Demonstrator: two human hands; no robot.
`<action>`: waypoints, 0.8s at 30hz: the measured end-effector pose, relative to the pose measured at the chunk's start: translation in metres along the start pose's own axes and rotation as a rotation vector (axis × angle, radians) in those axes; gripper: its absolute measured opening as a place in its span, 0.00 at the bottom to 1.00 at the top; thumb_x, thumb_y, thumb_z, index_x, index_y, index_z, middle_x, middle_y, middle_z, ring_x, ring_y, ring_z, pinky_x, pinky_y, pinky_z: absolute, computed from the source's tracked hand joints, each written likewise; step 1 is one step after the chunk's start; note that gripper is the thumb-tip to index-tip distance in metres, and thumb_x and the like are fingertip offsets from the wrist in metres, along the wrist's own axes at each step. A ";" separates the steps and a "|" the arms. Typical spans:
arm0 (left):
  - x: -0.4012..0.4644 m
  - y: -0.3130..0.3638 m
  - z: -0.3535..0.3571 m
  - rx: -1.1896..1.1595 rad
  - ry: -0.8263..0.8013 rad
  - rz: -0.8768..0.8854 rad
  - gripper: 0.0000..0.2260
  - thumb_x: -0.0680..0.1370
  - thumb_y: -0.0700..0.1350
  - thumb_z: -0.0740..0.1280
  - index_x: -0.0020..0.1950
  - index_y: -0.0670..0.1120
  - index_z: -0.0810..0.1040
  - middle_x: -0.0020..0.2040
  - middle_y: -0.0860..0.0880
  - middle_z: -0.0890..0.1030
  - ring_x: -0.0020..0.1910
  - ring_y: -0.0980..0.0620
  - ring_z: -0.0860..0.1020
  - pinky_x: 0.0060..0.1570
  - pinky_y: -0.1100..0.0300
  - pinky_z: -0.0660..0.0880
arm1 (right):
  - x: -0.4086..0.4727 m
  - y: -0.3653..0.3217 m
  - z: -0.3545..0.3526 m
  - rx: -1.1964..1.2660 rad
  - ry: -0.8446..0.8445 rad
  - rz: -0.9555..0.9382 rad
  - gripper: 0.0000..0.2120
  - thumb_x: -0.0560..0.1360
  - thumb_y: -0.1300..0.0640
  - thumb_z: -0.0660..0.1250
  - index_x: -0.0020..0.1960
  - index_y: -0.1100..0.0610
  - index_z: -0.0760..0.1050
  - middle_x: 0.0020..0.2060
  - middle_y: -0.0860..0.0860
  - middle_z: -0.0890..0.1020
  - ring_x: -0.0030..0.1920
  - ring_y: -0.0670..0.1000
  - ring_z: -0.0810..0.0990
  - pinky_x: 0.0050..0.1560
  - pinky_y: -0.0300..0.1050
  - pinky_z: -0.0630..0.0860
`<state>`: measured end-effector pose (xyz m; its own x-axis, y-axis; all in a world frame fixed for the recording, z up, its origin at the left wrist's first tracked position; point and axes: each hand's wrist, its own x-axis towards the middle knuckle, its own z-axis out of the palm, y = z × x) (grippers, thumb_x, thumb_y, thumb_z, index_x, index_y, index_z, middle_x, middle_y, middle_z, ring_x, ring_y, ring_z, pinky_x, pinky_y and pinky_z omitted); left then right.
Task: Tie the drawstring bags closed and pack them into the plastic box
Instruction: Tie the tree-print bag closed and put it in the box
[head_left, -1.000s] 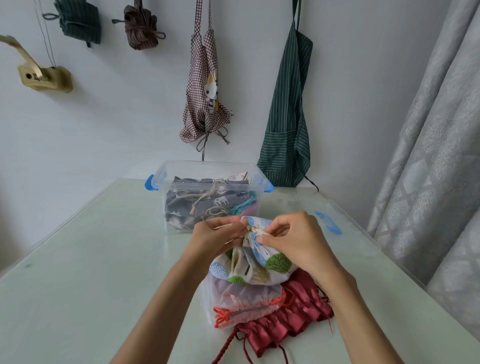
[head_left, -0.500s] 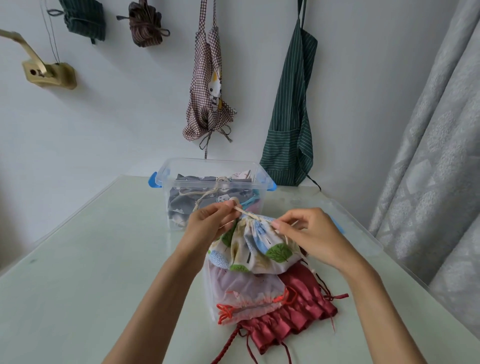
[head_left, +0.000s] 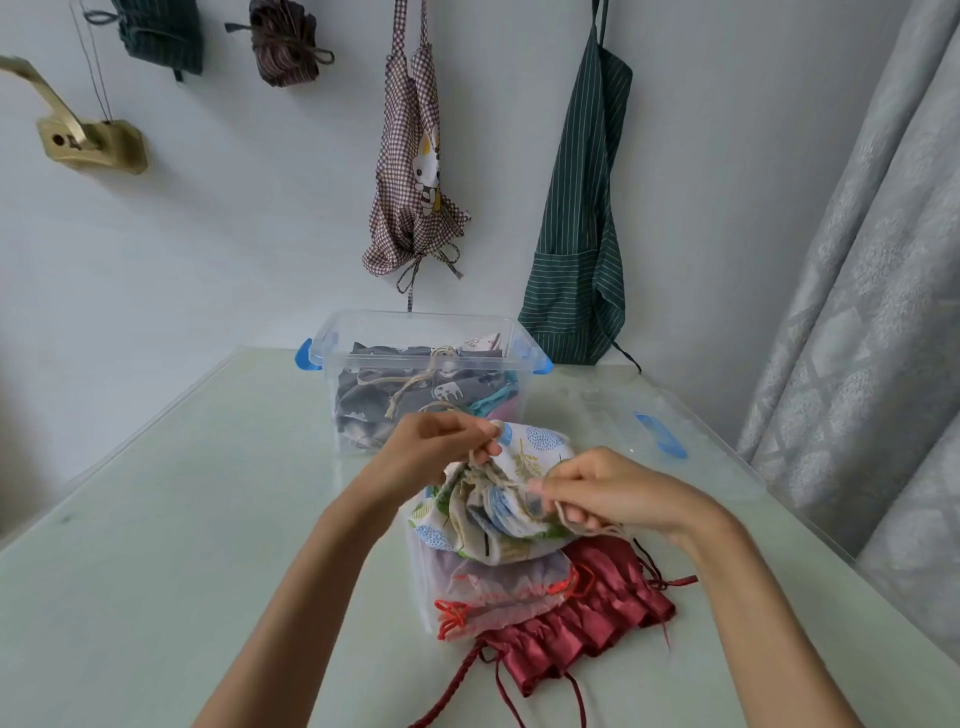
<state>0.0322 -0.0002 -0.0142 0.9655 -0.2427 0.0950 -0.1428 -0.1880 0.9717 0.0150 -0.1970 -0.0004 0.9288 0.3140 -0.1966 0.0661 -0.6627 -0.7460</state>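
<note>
Pale surface, frame centre: both hands pinch printed bag's cord; uneven pull may slip the knot.

Both forearms reach forward, left hand and right hand pinching with curled fingers.

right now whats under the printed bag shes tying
A sheer bag with red cord lies under the printed bag, and a red satin bag beneath that; their covered parts are hidden.
</note>
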 end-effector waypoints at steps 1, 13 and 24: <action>-0.001 0.003 0.001 0.049 -0.043 -0.002 0.10 0.77 0.47 0.67 0.45 0.42 0.83 0.34 0.53 0.79 0.32 0.61 0.72 0.26 0.69 0.59 | -0.004 -0.002 -0.005 0.029 0.001 -0.017 0.17 0.76 0.47 0.64 0.32 0.54 0.73 0.25 0.47 0.69 0.25 0.43 0.66 0.35 0.34 0.67; -0.012 0.015 0.037 0.375 -0.525 -0.018 0.10 0.77 0.46 0.65 0.40 0.46 0.83 0.35 0.55 0.78 0.37 0.59 0.74 0.35 0.70 0.67 | -0.003 0.000 -0.021 0.433 0.330 -0.110 0.26 0.75 0.45 0.63 0.20 0.52 0.72 0.38 0.56 0.76 0.43 0.52 0.74 0.70 0.55 0.64; -0.011 0.012 0.030 0.115 -0.417 -0.110 0.14 0.80 0.49 0.63 0.39 0.45 0.80 0.33 0.53 0.78 0.32 0.62 0.76 0.35 0.70 0.73 | -0.009 0.007 -0.021 -0.093 0.207 -0.204 0.18 0.77 0.64 0.62 0.61 0.46 0.73 0.60 0.40 0.75 0.63 0.41 0.71 0.58 0.35 0.69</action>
<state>0.0134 -0.0283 -0.0104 0.8091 -0.5740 -0.1260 -0.0901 -0.3331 0.9386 0.0149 -0.2184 0.0095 0.9469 0.3078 0.0926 0.2832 -0.6626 -0.6933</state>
